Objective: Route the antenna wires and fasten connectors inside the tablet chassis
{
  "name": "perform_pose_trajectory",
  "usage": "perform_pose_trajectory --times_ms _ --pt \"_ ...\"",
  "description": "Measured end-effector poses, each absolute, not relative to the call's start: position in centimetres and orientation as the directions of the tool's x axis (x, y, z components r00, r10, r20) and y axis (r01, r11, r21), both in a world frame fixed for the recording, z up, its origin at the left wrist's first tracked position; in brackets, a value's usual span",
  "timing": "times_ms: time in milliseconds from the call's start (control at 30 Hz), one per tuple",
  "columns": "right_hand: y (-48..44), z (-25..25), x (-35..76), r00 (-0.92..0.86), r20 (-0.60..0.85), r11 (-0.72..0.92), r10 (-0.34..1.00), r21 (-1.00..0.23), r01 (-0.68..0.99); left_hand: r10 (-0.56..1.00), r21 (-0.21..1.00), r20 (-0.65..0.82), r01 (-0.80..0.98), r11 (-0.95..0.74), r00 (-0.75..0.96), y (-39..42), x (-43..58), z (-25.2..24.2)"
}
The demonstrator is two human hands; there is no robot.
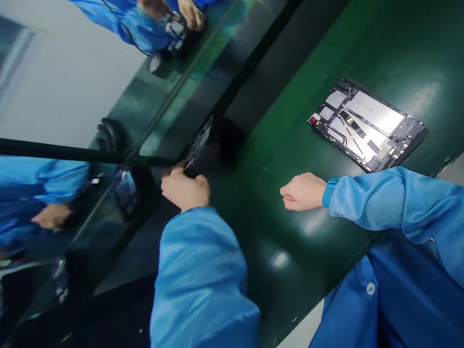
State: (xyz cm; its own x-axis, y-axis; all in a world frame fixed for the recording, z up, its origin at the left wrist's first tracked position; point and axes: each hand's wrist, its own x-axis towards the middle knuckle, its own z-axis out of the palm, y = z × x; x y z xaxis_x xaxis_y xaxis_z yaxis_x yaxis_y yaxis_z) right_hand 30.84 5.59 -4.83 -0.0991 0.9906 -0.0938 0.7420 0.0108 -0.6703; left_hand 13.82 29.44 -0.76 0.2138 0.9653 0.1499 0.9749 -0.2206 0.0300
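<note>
An opened tablet (369, 125) lies flat on the green work surface, its inside facing up. Silvery plates, dark ribbon cables and small circuit parts show in it. My left hand (186, 188) is closed on the near end of a second tablet (199, 150), which is dark, flat and tilted up on edge beside the dark partition. Motion blurs its inner parts, and my fingers on its far side are hidden. Below the lying tablet, my right hand (304, 192) is curled into a fist over the green surface, apart from the tablet, with nothing showing in it.
A low dark partition (268, 67) runs diagonally along the bench. Past it, a co-worker's hands (192, 14) are at a small device at the top. Another co-worker's hand (52, 217) is at the left. A dark coiled object (108, 135) and another upright device (126, 191) stand there.
</note>
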Motion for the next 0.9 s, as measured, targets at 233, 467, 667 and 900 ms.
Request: perform_pose_trajectory --times_ms 233,467,667,900 --pt "6.0 -6.2 31.3 0.035 0.02 -0.004 0.999 -0.816 0.578 0.915 0.099 0.361 0.968 -0.229 0.179 22.3 11.9 2.2" --pt "6.1 -6.7 32.7 0.181 -0.084 -0.116 0.98 -0.978 0.175 0.645 0.089 0.597 0.76 -0.644 0.477 5.3 5.6 -3.1" --pt "5.1 -6.3 33.2 0.235 -0.044 -0.168 0.971 -0.826 0.537 0.636 0.157 0.396 0.633 -0.758 0.663 -2.3 5.3 -7.1" --pt "0.5 -4.3 33.9 0.107 -0.167 -0.189 0.98 -0.622 0.76 0.674 0.448 0.321 0.521 -0.727 0.665 -3.7 4.3 -6.7"
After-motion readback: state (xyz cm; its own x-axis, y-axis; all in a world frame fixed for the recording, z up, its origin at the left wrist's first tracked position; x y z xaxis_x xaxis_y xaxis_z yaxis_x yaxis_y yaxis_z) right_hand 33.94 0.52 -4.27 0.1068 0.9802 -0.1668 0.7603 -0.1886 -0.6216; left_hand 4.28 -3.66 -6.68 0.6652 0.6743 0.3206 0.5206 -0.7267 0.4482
